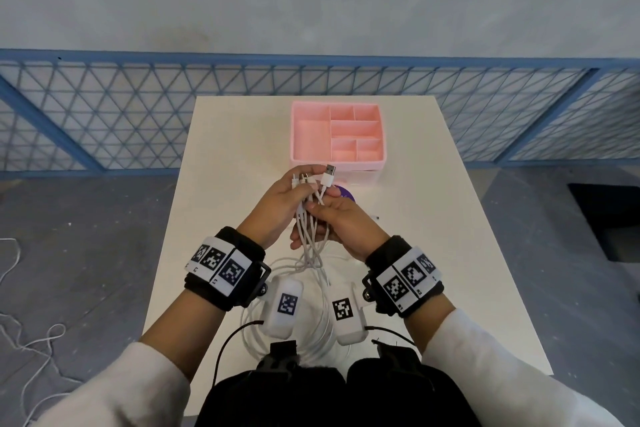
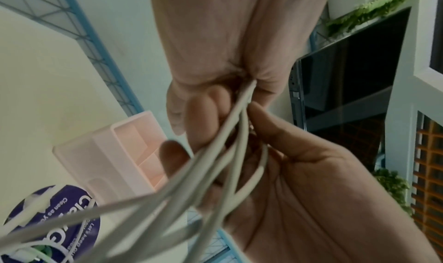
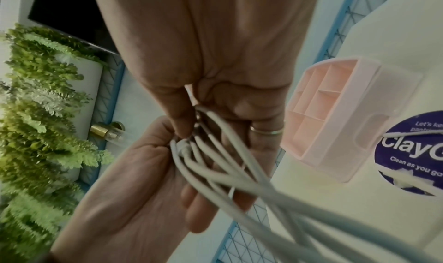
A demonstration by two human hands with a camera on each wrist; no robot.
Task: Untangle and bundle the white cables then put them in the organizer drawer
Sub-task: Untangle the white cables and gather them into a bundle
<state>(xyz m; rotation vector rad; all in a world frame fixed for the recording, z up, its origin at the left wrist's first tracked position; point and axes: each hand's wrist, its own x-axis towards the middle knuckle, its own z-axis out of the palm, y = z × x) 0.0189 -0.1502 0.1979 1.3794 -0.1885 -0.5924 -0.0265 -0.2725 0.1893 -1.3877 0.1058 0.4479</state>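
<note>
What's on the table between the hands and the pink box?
In the head view, a round purple sticker peeks out between the right hand and the pink organizer. The raised USB plug overlaps that gap too.

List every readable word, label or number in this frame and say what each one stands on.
"Clay", cut off at the frame edge: purple round sticker on the table.
"Clean as you go": same sticker, lower line.
"Let's ke", cut off: same sticker, top line; the left wrist view shows "Let's keep".
Square coded markers on the wristbands and wrist cameras: patterns only, no readable words.
Pink organizer: no text seen.
</note>
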